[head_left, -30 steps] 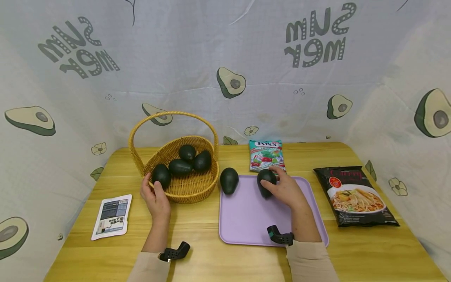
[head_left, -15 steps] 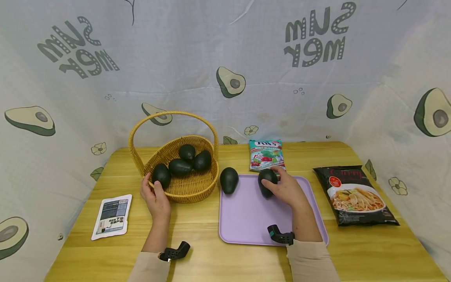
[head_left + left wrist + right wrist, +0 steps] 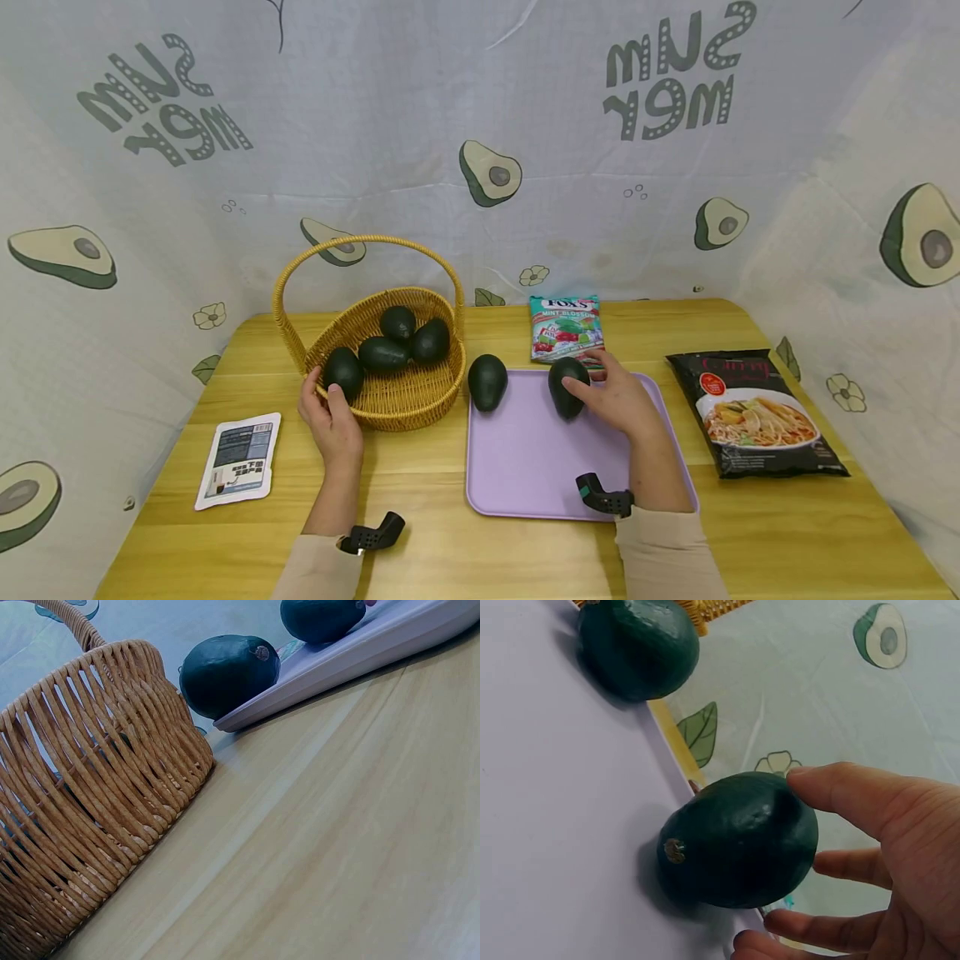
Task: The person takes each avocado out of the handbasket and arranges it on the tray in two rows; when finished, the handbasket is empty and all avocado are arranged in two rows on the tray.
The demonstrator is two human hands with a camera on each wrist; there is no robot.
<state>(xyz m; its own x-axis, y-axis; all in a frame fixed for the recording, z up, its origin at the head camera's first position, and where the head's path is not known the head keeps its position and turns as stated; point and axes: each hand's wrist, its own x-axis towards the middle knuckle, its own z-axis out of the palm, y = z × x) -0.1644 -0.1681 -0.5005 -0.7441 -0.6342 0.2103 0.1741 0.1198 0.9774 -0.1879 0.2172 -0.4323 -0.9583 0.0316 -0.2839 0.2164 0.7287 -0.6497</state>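
My left hand (image 3: pixel 332 421) holds the near-left rim of a yellow wicker basket (image 3: pixel 405 414) with a tall handle. Several dark green avocados (image 3: pixel 384 356) lie inside the basket. To its right, one avocado (image 3: pixel 487 383) rests at the far-left corner of a lilac tray (image 3: pixel 525 467). A second avocado (image 3: pixel 566 385) lies near the tray's far edge. Beside it is my right hand (image 3: pixel 618 396). In the right wrist view, the thumb touches or nearly touches this avocado (image 3: pixel 739 844), while the other fingers are spread around its side without closing on it.
A Fox's candy bag (image 3: pixel 567 329) lies behind the tray. To the right is a black curry noodle packet (image 3: pixel 757 417). A white pouch (image 3: pixel 238 461) lies at the left of the wooden table (image 3: pixel 420 508). A printed cloth (image 3: pixel 390 125) hangs behind.
My right hand's fingers have loosened from the avocado on the tray, and the hand has shifted slightly right. My left hand and the basket have stayed put.
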